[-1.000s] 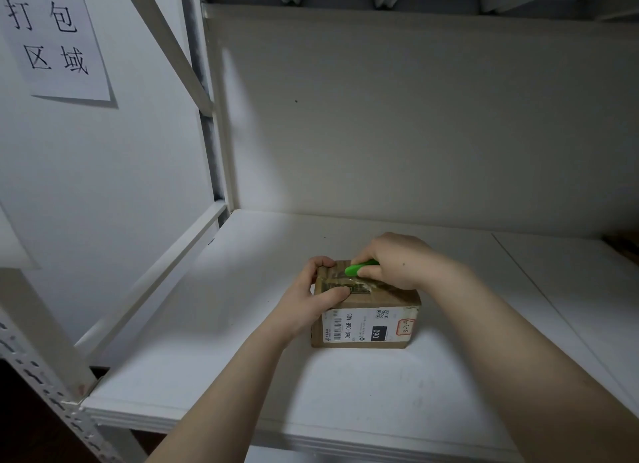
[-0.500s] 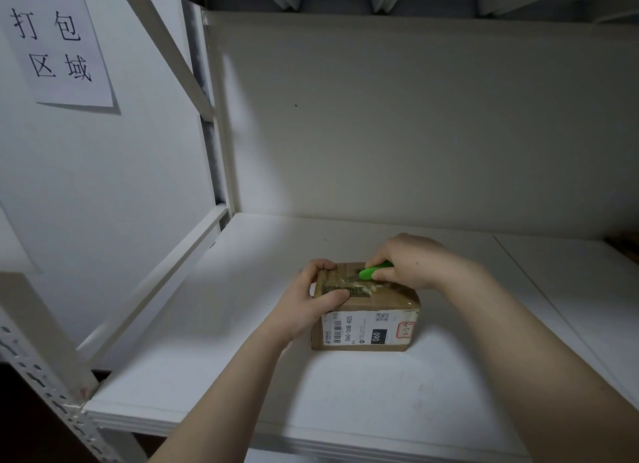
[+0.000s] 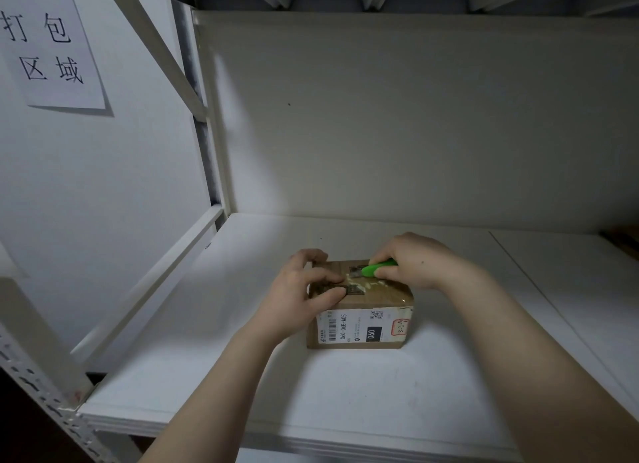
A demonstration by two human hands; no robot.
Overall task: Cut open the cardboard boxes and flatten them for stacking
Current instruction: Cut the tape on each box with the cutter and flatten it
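Note:
A small brown cardboard box (image 3: 377,298) stands on the white shelf board (image 3: 345,393), its top sealed with clear tape and a white shipping label on its near side. My left hand (image 3: 301,296) grips the box's left end, thumb on the top and fingers curled over the far edge. My right hand (image 3: 411,260) holds a green utility knife (image 3: 378,267), whose blade tip rests on the taped seam at the middle of the top. The tape beside the blade looks torn and wrinkled.
The shelf has a white back panel (image 3: 415,117) and a diagonal brace on the left upright (image 3: 193,92). A paper sign (image 3: 48,44) with black characters hangs on the left wall. Something brown shows at the far right edge (image 3: 626,238).
My right hand has drawn the green knife to the right along the top seam, from near the left end toward the middle. The left hand keeps its hold and the box stays put.

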